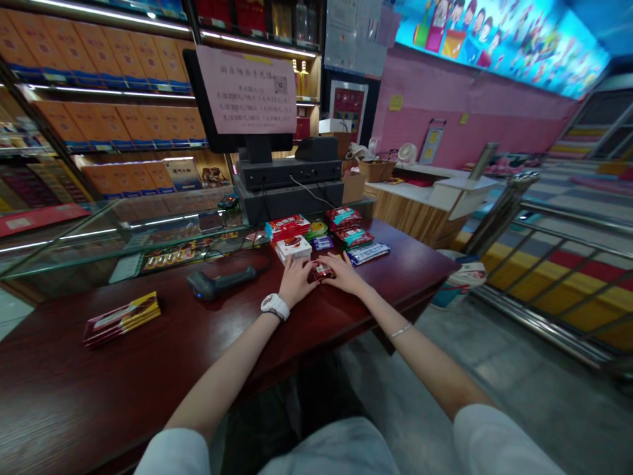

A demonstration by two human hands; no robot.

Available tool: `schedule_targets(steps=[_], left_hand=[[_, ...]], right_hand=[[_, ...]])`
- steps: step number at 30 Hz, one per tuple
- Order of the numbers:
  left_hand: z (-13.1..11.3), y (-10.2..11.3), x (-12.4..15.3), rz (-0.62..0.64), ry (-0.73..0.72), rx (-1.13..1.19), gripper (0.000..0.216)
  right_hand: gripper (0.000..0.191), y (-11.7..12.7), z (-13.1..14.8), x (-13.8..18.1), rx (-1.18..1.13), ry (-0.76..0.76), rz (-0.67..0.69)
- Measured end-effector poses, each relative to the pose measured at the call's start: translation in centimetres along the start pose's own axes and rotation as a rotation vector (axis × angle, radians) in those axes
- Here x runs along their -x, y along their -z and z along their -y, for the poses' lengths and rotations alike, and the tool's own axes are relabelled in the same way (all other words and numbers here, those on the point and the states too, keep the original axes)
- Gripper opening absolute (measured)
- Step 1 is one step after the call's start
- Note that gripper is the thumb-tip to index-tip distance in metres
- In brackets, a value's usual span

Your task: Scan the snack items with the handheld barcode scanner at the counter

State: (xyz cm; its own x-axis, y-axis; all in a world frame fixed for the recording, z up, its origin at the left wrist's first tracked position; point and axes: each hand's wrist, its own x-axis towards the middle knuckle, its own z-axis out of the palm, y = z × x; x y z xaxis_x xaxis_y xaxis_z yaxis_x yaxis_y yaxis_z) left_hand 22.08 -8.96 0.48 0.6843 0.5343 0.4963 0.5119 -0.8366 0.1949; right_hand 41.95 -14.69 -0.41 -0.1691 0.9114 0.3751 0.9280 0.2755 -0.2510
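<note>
Near counter (pixel 123 382) edge bare. Mid-counter toward the right edge, left hand (pixel 295 280) and right hand (pixel 343 274) curl loosely around a small red packet (pixel 322 270), grip probably light. Scanner (pixel 222 282) left; snack packs (pixel 341 231) crowd the far edge.

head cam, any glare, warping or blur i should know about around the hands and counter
Head view: strong wide-angle warp, shelves and railing bow near the edges; the glass case carries bright strip reflections; the dark red counter shows soft sheen; left hand and right hand on a small red packet are evenly lit but slightly soft.
</note>
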Motion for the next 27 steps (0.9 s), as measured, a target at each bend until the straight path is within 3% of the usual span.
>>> schedule_targets(steps=[10,20,27], left_hand=[[0.3,-1.7,0.3,0.056,0.059,0.057,0.027],[-2.5,-1.1,2.2,0.037,-0.015,-0.064,0.034],[-3.2,-2.3,1.9,0.085,0.026,-0.061,0.044]], right_hand=[[0.033,0.5,-2.3,4.4,0.074,-0.106,-0.083],[0.028,1.2,-1.1,5.6,0.151,-0.157,-0.1],[0.037,0.6,-2.0,5.2,0.197,-0.188,-0.116]])
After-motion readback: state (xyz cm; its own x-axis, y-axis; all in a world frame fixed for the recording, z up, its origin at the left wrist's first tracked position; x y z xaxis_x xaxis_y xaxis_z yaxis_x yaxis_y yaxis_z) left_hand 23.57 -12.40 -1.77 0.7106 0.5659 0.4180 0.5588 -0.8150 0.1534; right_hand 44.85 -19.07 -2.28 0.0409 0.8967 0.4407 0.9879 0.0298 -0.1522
